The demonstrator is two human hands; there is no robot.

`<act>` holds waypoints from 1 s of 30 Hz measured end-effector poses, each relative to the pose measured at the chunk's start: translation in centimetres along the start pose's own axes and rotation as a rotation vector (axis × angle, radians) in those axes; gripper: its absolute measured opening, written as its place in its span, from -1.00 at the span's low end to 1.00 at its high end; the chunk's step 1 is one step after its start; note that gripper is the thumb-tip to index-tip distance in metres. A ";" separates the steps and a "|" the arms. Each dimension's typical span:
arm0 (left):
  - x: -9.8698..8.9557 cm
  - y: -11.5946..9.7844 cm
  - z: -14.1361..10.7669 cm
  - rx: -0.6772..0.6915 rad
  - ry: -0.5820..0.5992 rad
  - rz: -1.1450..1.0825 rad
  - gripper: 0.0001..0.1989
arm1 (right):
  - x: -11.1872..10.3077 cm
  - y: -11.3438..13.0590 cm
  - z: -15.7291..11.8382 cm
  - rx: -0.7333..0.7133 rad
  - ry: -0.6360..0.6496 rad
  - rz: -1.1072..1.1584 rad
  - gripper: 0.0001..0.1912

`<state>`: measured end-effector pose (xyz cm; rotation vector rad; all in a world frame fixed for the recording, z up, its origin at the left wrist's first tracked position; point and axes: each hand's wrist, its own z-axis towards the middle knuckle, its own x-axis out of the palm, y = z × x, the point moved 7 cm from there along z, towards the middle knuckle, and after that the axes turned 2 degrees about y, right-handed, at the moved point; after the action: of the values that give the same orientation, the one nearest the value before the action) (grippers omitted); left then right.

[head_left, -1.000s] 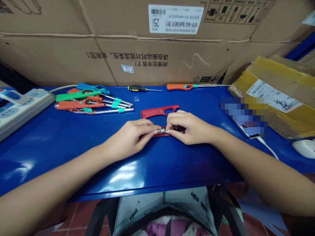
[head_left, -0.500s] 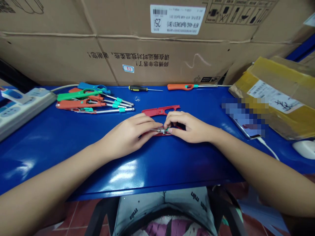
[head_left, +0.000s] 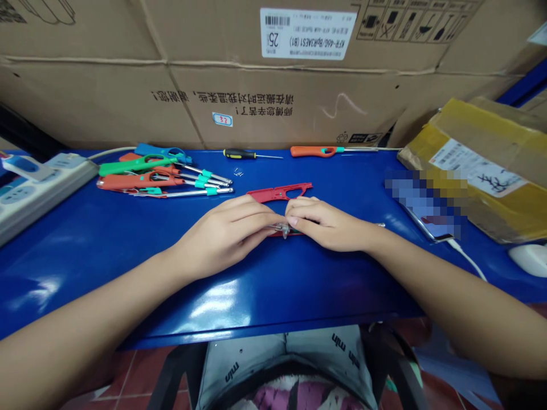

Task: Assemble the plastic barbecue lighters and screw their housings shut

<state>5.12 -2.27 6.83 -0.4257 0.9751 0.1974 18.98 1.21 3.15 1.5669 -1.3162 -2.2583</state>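
My left hand has its fingers closed on the left part of a red lighter body, which lies on the blue table. Small clear and metal parts show between my two hands. My right hand is closed over the same red body from the right, its fingertips beside those small parts and meeting my left fingertips. A metal tip shows beyond my right wrist. Just behind my hands lies a red shell half with a trigger opening. What lies under my right palm is hidden.
Assembled lighters are piled at the left near a power strip. At the back lie a screwdriver, small screws and an orange lighter. A phone, a taped parcel and a white mouse are at the right.
My right hand has lowered and flattened over the red body, its fingers moving slightly left. A metal tip now shows past my right wrist. The clear part between my hands is more visible.
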 end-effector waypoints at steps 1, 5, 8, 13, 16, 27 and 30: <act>-0.1 -0.1 0.0 0.003 -0.004 -0.002 -0.74 | 0.0 0.1 0.0 0.003 0.006 0.012 -0.64; -0.1 -0.2 0.0 0.009 -0.008 0.000 -0.74 | 0.0 0.3 0.1 0.007 0.015 0.048 -0.62; -0.1 -0.3 0.0 0.010 -0.006 -0.008 -0.74 | 0.1 0.2 0.1 0.020 0.011 0.040 -0.63; 0.0 -0.2 0.0 -0.010 0.003 -0.002 -0.76 | -0.1 -0.3 0.1 0.047 -0.026 -0.001 -0.70; 0.2 0.0 0.0 -0.037 0.025 0.014 -0.78 | -0.2 -0.2 0.0 0.041 -0.045 -0.027 -0.75; 0.8 1.1 -0.3 -0.119 0.030 -0.036 -0.82 | -0.4 0.1 0.0 -0.011 -0.096 -0.212 -0.80; 1.2 1.7 -0.4 -0.168 0.117 0.004 -0.73 | -0.6 0.1 -0.1 -0.021 -0.096 -0.251 -0.78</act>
<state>4.87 -0.97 5.23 -0.5941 1.0788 0.2615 19.30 1.38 3.62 1.7234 -1.1698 -2.5139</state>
